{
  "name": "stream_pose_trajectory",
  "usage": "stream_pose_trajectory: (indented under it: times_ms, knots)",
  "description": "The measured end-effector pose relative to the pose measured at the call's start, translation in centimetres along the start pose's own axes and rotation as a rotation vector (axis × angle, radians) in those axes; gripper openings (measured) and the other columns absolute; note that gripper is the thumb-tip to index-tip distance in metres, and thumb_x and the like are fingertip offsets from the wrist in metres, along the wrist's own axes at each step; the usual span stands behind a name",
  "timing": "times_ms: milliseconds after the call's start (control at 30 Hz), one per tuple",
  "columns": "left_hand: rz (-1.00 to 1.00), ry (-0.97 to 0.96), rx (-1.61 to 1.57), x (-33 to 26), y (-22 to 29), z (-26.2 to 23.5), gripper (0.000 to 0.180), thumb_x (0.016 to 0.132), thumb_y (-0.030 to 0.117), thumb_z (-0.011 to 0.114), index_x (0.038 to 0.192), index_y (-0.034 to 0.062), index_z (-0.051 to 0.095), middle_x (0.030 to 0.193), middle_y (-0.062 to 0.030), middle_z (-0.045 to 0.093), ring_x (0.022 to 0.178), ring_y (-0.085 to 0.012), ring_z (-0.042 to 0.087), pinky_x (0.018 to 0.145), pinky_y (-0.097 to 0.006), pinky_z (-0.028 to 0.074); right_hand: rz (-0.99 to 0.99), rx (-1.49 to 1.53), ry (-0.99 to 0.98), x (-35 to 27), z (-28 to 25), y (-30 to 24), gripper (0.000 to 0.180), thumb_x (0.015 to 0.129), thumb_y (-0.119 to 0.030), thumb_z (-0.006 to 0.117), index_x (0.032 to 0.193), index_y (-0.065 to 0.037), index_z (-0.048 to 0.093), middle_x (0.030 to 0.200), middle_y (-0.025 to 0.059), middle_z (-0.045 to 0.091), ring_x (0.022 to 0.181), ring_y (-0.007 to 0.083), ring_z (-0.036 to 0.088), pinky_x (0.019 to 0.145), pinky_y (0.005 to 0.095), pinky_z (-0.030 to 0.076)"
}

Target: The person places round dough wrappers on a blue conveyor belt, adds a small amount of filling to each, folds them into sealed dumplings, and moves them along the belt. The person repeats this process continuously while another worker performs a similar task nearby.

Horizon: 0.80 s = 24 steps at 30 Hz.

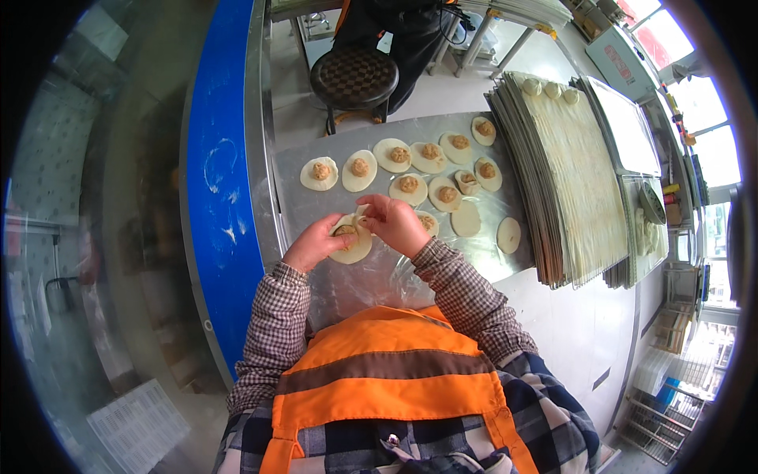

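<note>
A filled dough wrapper [352,251] is held just above the metal table. My left hand [314,242] grips its left edge, with the thumb near the filling. My right hand [395,224] pinches the far right rim, where the dough is drawn up; the fingertips partly hide it. Beyond my hands lie several flat dough rounds topped with minced filling, among them one filled wrapper [359,169]. A smaller piece, partly folded over its filling [467,183], sits among them. To the right are a plain dough round [466,219] and another round [508,235].
A tall stack of trays [564,174] stands at the right, with three dough balls [551,91] on top. A metal bowl [652,204] is beyond it. Left runs a blue surface [225,182] with flour smears. Past the far edge are a round stool [354,79] and another person's dark-clad legs [410,47].
</note>
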<state>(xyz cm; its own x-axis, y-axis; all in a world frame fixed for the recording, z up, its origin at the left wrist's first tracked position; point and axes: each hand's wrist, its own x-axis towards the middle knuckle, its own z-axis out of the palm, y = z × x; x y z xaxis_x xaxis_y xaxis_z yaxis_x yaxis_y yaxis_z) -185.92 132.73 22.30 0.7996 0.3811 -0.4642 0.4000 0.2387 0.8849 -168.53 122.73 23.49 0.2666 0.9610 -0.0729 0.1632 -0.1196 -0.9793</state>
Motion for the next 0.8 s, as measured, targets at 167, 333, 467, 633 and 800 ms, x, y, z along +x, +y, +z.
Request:
stream_pose_trajectory:
  times_ms: [167,333,467,633,800]
  knots:
    - [0.022,-0.007,-0.072,-0.6,0.6,0.7,0.042,0.089,0.021,0.061,0.126,0.0037,0.049,0.110,-0.0060,0.059,0.101,-0.0153,0.058,0.081,-0.030,0.052,-0.213,-0.403,-0.005,-1.4,-0.7,0.1,0.014,0.075,-0.009,0.062,0.087,-0.002,0.062,0.075,0.0160,0.062,0.070,0.0333,0.060,0.062,0.0391,0.049]
    - [-0.069,0.058,-0.212,-0.6,0.5,1.7,0.040,0.089,0.020,0.061,0.124,0.0038,0.050,0.109,-0.0058,0.060,0.099,-0.0146,0.059,0.078,-0.029,0.052,-0.212,-0.318,0.032,-2.0,-0.9,-0.5,0.012,0.076,-0.011,0.062,0.084,-0.002,0.061,0.076,0.0155,0.062,0.072,0.0336,0.061,0.063,0.0396,0.049]
    - [-0.031,0.009,0.158,0.2,0.9,2.2,0.038,0.088,0.016,0.061,0.123,0.0036,0.053,0.108,-0.0071,0.062,0.099,-0.0145,0.060,0.080,-0.025,0.049,-0.206,-0.388,-0.013,-2.7,-1.2,-0.4,0.013,0.077,-0.012,0.062,0.087,-0.003,0.061,0.077,0.0151,0.063,0.073,0.0332,0.061,0.064,0.0391,0.049]
    - [-0.024,-0.158,0.327,1.4,2.0,2.4,0.039,0.087,0.018,0.063,0.123,0.0058,0.053,0.109,-0.0071,0.062,0.100,-0.0155,0.060,0.081,-0.027,0.050,-0.186,-0.353,-0.017,-4.1,-1.8,0.0,0.016,0.078,-0.013,0.061,0.091,-0.004,0.064,0.079,0.0160,0.063,0.075,0.0342,0.062,0.064,0.0405,0.049]
    - [-0.062,-0.036,-0.366,0.6,1.1,3.8,0.042,0.088,0.024,0.064,0.125,0.0105,0.050,0.103,-0.0050,0.063,0.095,-0.0150,0.063,0.065,-0.027,0.054,-0.073,-0.335,0.038,-4.4,-2.7,0.1,0.015,0.078,-0.010,0.060,0.089,-0.001,0.063,0.078,0.0180,0.063,0.069,0.0355,0.061,0.061,0.0407,0.049]
